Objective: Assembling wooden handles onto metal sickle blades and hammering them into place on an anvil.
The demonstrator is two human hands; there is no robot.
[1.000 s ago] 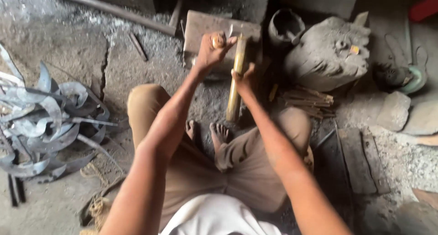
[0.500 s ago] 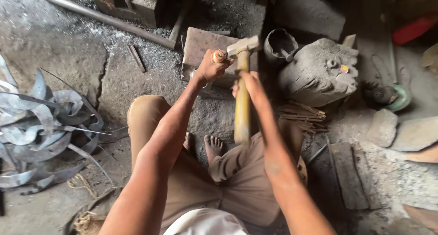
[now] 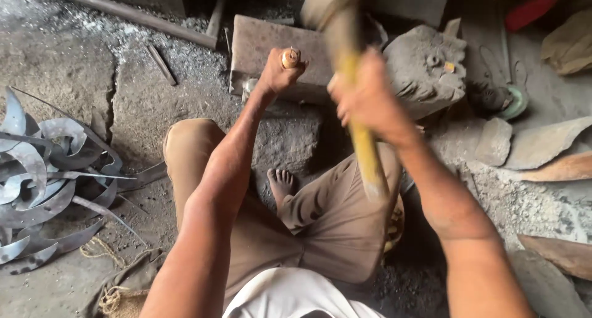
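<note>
**Hammer raised over a held tool at the block**

Fingers (image 3: 279,77) of the left hand (image 3: 276,78) are curled fully shut round a short tool with a wooden handle (image 3: 290,57), whose rounded top stands out above the fist. Fingers of the right hand (image 3: 365,99) are likewise wrapped tight round the yellow shaft of a hammer (image 3: 353,77); both the hand and the hammer are blurred.

Head view. The hammer head sits near the top edge of the frame, above and to the right of the left fist, with open air between the two. The shaft runs down past the right wrist toward the lap. The left fist rests over the near edge of a flat rectangular block (image 3: 271,53) lying on the dirt floor. Right of the block, just beside it, lies a grey lumpy stone mass (image 3: 431,68). Flat stone slabs (image 3: 542,145) crowd the right side. On the left, well apart from the hands, lies a heap of curved metal blades (image 3: 43,170); bare ground separates it from the knee. A bare foot (image 3: 282,183) shows between the folded legs. A long metal bar (image 3: 123,12) lies beyond the block.
</note>
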